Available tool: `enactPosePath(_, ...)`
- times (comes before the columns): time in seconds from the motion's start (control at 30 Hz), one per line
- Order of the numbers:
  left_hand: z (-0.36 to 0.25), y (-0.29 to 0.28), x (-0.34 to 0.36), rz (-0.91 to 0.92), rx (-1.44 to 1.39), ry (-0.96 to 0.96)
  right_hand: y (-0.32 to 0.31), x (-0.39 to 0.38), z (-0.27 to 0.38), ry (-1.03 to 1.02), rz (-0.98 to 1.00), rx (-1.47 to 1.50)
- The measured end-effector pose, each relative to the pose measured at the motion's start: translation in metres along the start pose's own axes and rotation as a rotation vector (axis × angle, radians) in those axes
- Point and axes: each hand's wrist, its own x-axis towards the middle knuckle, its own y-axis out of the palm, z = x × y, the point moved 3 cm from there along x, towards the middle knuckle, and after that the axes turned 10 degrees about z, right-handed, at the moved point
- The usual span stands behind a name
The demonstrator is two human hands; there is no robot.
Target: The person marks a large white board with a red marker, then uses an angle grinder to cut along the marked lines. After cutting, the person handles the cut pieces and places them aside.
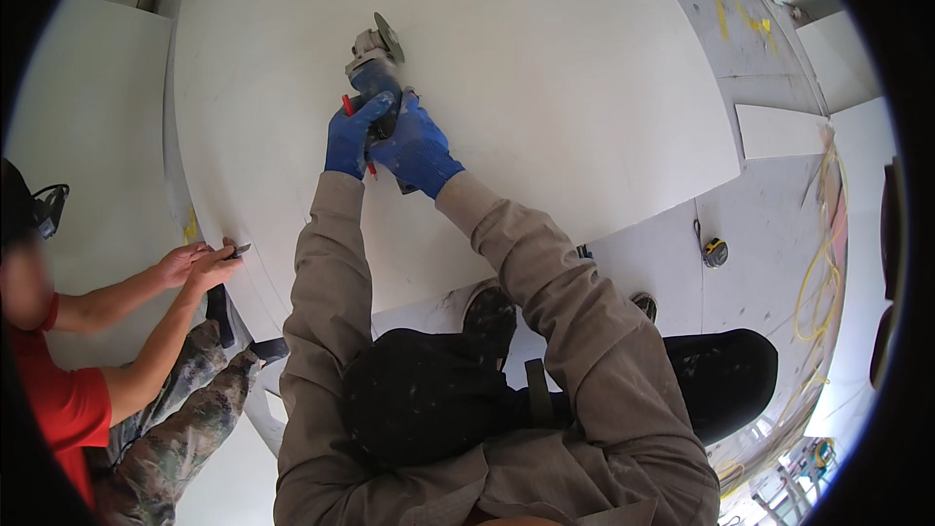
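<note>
A blue angle grinder (371,71) with a thin disc at its front is held over a large white board (584,88). My left hand (347,139), in a blue glove, is closed around the grinder's body, with a red pencil-like stick (348,103) at the same hand. My right hand (417,151), also gloved in blue, grips the grinder just to the right and slightly lower. The two hands are together and partly hide the tool's rear.
At left, a co-worker (78,399) in red holds a utility knife (236,251) at the board's edge. A tape measure (714,253) lies on the floor at right, near yellow hose (808,321). A white offcut (782,131) lies beyond the board's right corner. My knees and shoes are below.
</note>
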Motion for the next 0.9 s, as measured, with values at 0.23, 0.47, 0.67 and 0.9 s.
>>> enactPosePath(0.23,0.004,-0.004,0.001,0.030,-0.034,0.018,0.002,0.001,-0.002,-0.004,0.034,0.019)
enactPosePath(0.47,0.001,-0.003,0.001,-0.020,0.030,-0.045,0.003,0.000,-0.003,-0.066,-0.002,0.028)
enactPosePath(0.67,-0.001,0.005,-0.008,-0.004,0.033,-0.031,0.003,-0.006,-0.009,-0.125,-0.004,0.095)
enactPosePath(0.9,0.002,0.006,-0.011,0.007,0.047,-0.014,0.001,-0.012,-0.009,-0.079,0.006,0.106)
